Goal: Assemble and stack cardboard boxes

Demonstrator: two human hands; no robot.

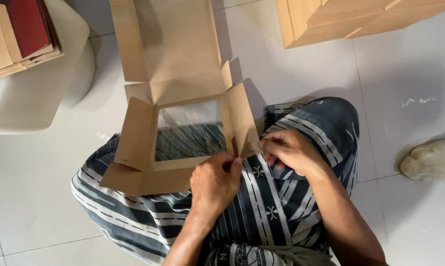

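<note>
A brown cardboard box blank (173,88) with a clear window panel lies half folded over my lap, its flaps standing up around the window. My left hand (215,184) pinches the near right corner of the box, fingers closed on the front flap. My right hand (289,150) grips the lower end of the right side flap just beside it. Both hands meet at that corner. Through the window shows the dark striped cloth (281,197) covering my legs.
A stack of flat brown cardboard blanks (360,19) lies on the white tiled floor at the upper right. More blanks with a red one (20,34) rest on a white stool at the upper left. A crumpled whitish bag (431,160) sits at the right.
</note>
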